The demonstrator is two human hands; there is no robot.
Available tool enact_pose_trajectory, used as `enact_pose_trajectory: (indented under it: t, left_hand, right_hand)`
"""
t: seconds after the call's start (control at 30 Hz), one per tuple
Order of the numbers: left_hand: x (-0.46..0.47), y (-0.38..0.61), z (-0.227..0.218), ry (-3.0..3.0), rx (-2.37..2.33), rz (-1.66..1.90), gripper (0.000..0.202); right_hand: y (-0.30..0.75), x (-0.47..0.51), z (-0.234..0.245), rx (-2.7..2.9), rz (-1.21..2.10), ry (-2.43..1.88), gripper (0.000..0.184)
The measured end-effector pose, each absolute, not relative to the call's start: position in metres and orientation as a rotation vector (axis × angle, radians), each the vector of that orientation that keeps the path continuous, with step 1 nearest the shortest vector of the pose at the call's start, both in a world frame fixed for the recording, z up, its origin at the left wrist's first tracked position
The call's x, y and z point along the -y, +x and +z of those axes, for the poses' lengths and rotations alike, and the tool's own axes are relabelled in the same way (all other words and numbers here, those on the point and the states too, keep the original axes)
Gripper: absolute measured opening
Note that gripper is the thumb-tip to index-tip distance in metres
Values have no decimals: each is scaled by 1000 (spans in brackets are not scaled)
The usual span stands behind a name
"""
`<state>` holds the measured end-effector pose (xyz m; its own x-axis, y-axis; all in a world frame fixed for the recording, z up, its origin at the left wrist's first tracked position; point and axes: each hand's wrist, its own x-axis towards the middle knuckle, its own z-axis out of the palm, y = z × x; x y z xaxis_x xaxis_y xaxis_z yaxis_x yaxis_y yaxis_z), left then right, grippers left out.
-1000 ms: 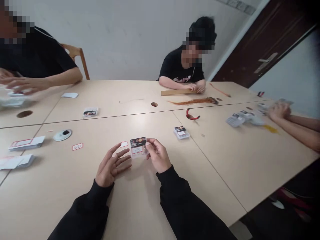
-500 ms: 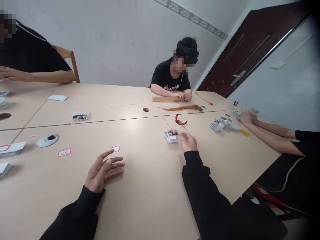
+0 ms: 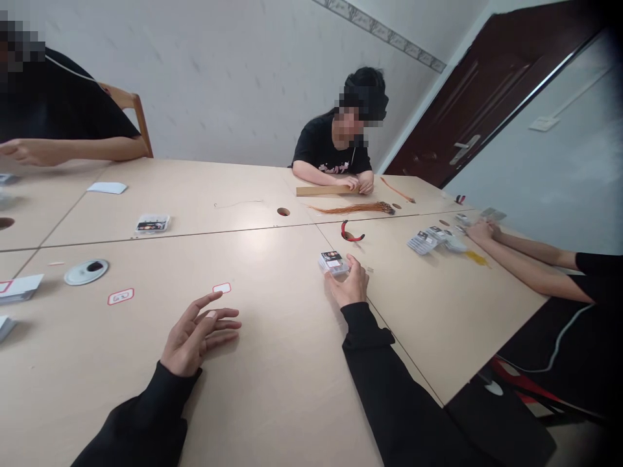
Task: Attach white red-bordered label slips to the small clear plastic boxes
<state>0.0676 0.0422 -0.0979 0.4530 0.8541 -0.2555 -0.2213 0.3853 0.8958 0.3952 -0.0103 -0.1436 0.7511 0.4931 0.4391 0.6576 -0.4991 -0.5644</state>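
Note:
My right hand (image 3: 351, 285) is at a small stack of clear plastic boxes (image 3: 333, 262) with dark-and-white labels on top. Its thumb lies along the stack's near side and its fingers bend around the right side. My left hand (image 3: 202, 331) hovers low or rests on the table, fingers spread, holding nothing. Just beyond its index fingertip lies a small white sticker with a red border (image 3: 222, 288). A second red-bordered sticker with writing (image 3: 121, 296) lies farther left.
Red-handled pliers (image 3: 351, 231) lie beyond the stack, near a bundle of orange-brown strands (image 3: 360, 208). Another clear box (image 3: 152, 224) and a round white lid-like disc (image 3: 86, 272) are at left. Co-workers sit left, across and right; the right one's hands are near more boxes (image 3: 431, 239).
My right hand has shifted left and turned, from pinching the top box's right edge to wrapping around the stack's near side. The top box now sits squarer on the stack. My left hand stays nearly still.

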Motion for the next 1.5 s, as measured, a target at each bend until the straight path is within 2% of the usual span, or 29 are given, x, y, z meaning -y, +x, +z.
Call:
enact_pose_trajectory:
  t: [0.23,0.63,0.83,0.97,1.23,1.4,1.5]
  left_hand:
    - [-43,67,-98,923,-838,778,64]
    - [-44,69,-101,941,-851,785,63]
    - [-40,70,-102,938,-830,822,62]
    - [-39,72,-106,928,-801,839,59]
    - [-38,74,-114,906,-791,962,51]
    - [-45,66,-113,819,-905,1168,31]
    - [-49,65,-114,751,-952,1239,28]
  right_hand:
    - [395,10,-141,840,-194,-2232,77]
    - [405,8,-143,809,-183,-2275,73]
    - [403,12,-145,959,-440,-2214,77]
    - [381,9,-143,1154,-641,-2002,61]
    - [275,-43,-142,1617,-321,-1635,40]
    - [209,-133,-132,1996,-103,-1677,42]
    - [176,-191,-123,2155,-48,-1639,35]
